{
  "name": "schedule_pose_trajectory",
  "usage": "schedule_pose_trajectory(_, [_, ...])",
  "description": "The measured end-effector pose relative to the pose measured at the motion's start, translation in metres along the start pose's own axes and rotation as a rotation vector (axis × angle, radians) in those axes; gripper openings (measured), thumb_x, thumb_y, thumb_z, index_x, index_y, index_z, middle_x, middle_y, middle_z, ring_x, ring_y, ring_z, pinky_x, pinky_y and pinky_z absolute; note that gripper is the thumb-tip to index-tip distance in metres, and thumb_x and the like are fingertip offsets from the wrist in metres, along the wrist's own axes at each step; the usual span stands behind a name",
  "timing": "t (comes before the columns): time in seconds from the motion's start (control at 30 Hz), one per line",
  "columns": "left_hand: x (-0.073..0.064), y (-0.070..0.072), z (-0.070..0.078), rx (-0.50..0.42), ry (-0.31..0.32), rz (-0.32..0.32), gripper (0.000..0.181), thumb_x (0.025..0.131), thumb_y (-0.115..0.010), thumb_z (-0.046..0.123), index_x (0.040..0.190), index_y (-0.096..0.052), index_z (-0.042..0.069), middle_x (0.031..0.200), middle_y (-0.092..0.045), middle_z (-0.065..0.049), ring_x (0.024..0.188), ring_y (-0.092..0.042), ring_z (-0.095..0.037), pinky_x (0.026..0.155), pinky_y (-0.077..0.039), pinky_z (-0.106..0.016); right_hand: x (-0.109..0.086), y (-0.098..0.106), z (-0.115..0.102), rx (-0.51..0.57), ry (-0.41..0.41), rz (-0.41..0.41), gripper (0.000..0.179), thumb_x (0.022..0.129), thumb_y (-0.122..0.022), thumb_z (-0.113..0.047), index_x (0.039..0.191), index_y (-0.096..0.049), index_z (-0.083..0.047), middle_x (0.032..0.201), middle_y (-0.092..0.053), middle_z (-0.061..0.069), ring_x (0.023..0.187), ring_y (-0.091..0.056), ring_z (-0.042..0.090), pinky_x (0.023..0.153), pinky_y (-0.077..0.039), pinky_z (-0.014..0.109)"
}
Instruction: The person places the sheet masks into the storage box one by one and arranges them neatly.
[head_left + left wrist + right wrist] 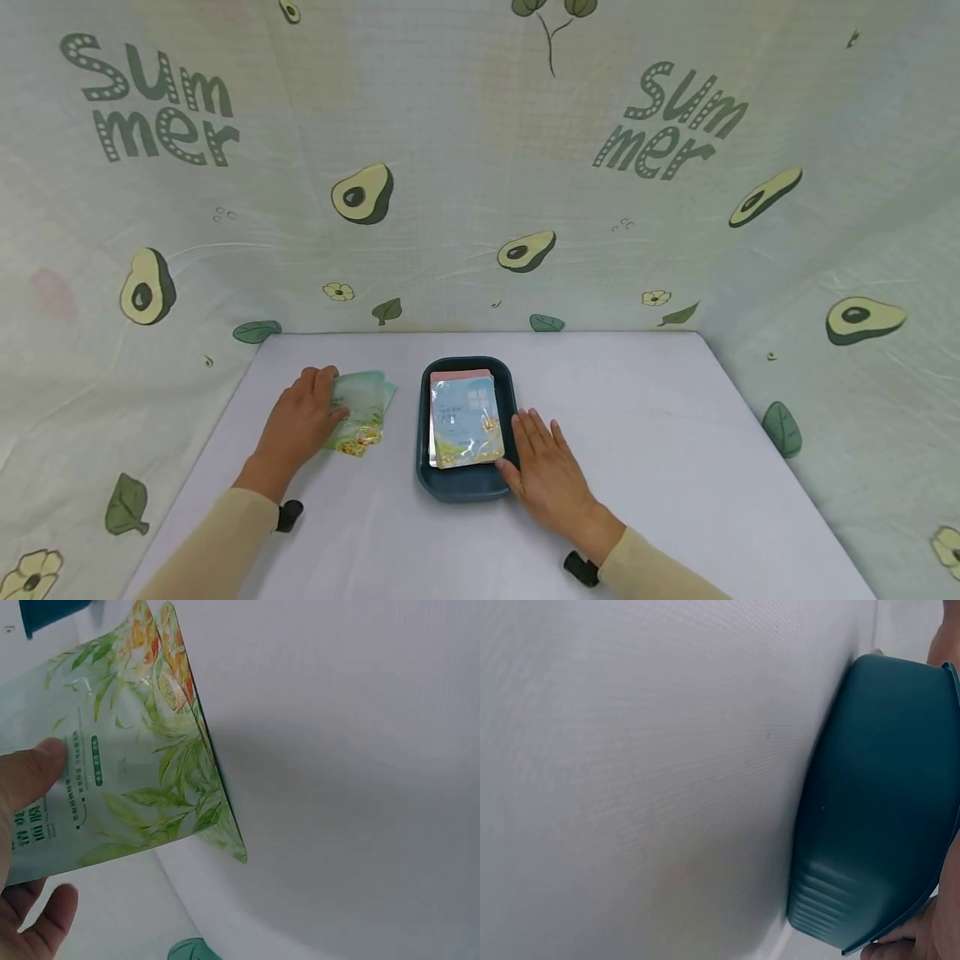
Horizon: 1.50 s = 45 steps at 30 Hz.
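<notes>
In the head view my left hand (302,414) grips two green face mask packets (362,406), one behind the other, left of the tray. The left wrist view shows the thumb (34,774) flat on the front packet (127,750), with fingers (52,919) behind it. A dark teal tray (467,492) stands at the middle of the table. A blue face mask packet (468,421) lies in it on top of a pink one (459,374). My right hand (551,479) rests against the tray's right rim with its fingers straight.
The white table (637,433) reaches back to a hanging cloth (450,125) printed with avocados and leaves. Each wrist wears a small black camera, one beside the left sleeve (225,533), the other beside the right sleeve (652,571).
</notes>
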<state>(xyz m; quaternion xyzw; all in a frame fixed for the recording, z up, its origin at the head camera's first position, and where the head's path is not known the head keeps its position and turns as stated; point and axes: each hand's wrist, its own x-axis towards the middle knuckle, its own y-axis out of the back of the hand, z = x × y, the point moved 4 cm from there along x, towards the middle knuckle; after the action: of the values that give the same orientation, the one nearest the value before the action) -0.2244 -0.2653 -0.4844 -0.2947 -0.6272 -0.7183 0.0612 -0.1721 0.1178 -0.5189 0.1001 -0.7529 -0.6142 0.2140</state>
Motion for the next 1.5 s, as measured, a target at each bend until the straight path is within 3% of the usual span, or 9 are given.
schedule_pose_trajectory(0.23, [-0.009,-0.003,0.006,-0.201,0.099,-0.084,0.055,0.092,-0.08,0.003,0.138,-0.049,0.006,0.12,-0.048,-0.024,0.085,-0.068,-0.034,0.068,-0.06,-0.045,-0.001,0.001,0.0,0.003,-0.003,-0.002,0.073,0.111,-0.046,-0.05,0.159,-0.041,0.005,0.166,-0.04,0.023,0.158,-0.033,0.037,0.127,-0.027,0.06])
schedule_pose_trajectory(0.33, [-0.01,-0.004,0.008,-0.255,0.154,-0.137,0.057,0.095,-0.075,0.0,0.143,-0.046,0.008,0.12,-0.049,-0.024,0.083,-0.069,-0.035,0.067,-0.06,-0.046,-0.001,0.001,0.001,0.005,-0.004,-0.003,0.073,0.111,-0.046,-0.05,0.159,-0.041,0.005,0.166,-0.039,0.023,0.158,-0.033,0.037,0.127,-0.027,0.06])
schedule_pose_trajectory(0.57, [-0.006,-0.007,-0.001,-0.397,0.396,-0.244,0.071,0.102,-0.068,0.008,0.161,-0.029,0.014,0.146,-0.053,-0.033,0.127,-0.059,-0.051,0.1,-0.051,-0.064,0.0,-0.001,0.001,0.014,-0.013,-0.012,0.073,0.111,-0.046,-0.05,0.159,-0.04,0.005,0.167,-0.038,0.023,0.159,-0.031,0.037,0.128,-0.025,0.06])
schedule_pose_trajectory(0.73, [-0.009,-0.012,-0.01,-0.497,0.537,-0.243,0.055,0.104,-0.069,0.021,0.152,-0.045,0.016,0.124,-0.065,-0.025,0.093,-0.064,-0.034,0.073,-0.054,-0.043,0.0,-0.001,0.001,0.007,-0.009,-0.012,0.073,0.111,-0.047,-0.05,0.159,-0.04,0.005,0.167,-0.038,0.023,0.159,-0.031,0.037,0.128,-0.025,0.061])
schedule_pose_trajectory(0.83, [-0.012,-0.016,-0.016,-0.557,0.604,-0.283,0.046,0.105,-0.069,0.028,0.146,-0.054,0.015,0.12,-0.064,-0.02,0.095,-0.059,-0.029,0.071,-0.049,-0.035,0.0,-0.001,0.001,0.0,-0.006,-0.009,0.073,0.111,-0.046,-0.05,0.159,-0.04,0.005,0.167,-0.038,0.023,0.159,-0.031,0.036,0.128,-0.025,0.06])
schedule_pose_trajectory(1.0, [-0.018,-0.023,-0.025,-0.721,0.649,-0.452,0.054,0.103,-0.068,0.023,0.153,-0.049,0.011,0.151,-0.051,-0.027,0.131,-0.055,-0.042,0.09,-0.054,-0.041,0.0,0.0,0.001,0.001,-0.004,-0.012,0.074,0.111,-0.045,-0.051,0.16,-0.039,0.004,0.167,-0.038,0.022,0.159,-0.031,0.036,0.128,-0.025,0.06])
schedule_pose_trajectory(1.1, [-0.021,-0.026,-0.028,-0.789,0.663,-0.523,0.059,0.101,-0.07,0.018,0.155,-0.047,0.011,0.156,-0.043,-0.029,0.135,-0.053,-0.044,0.092,-0.055,-0.042,0.0,0.0,0.001,0.002,-0.006,-0.013,0.074,0.111,-0.045,-0.051,0.16,-0.039,0.004,0.167,-0.038,0.022,0.159,-0.031,0.036,0.128,-0.025,0.06])
schedule_pose_trajectory(1.27, [-0.021,-0.023,-0.03,-0.886,0.677,-0.495,0.061,0.101,-0.071,0.018,0.156,-0.045,0.012,0.15,-0.05,-0.025,0.117,-0.064,-0.03,0.085,-0.059,-0.031,0.0,0.002,0.0,-0.004,-0.003,-0.012,0.073,0.111,-0.046,-0.05,0.159,-0.04,0.005,0.167,-0.039,0.023,0.159,-0.032,0.037,0.128,-0.026,0.06])
schedule_pose_trajectory(1.5, [-0.014,-0.015,-0.022,-1.022,0.667,-0.418,0.064,0.102,-0.072,0.017,0.158,-0.042,0.013,0.142,-0.057,-0.022,0.106,-0.066,-0.018,0.084,-0.061,-0.024,0.001,0.002,-0.001,-0.032,0.007,-0.009,0.073,0.112,-0.045,-0.05,0.159,-0.04,0.005,0.166,-0.039,0.023,0.159,-0.032,0.037,0.128,-0.026,0.059])
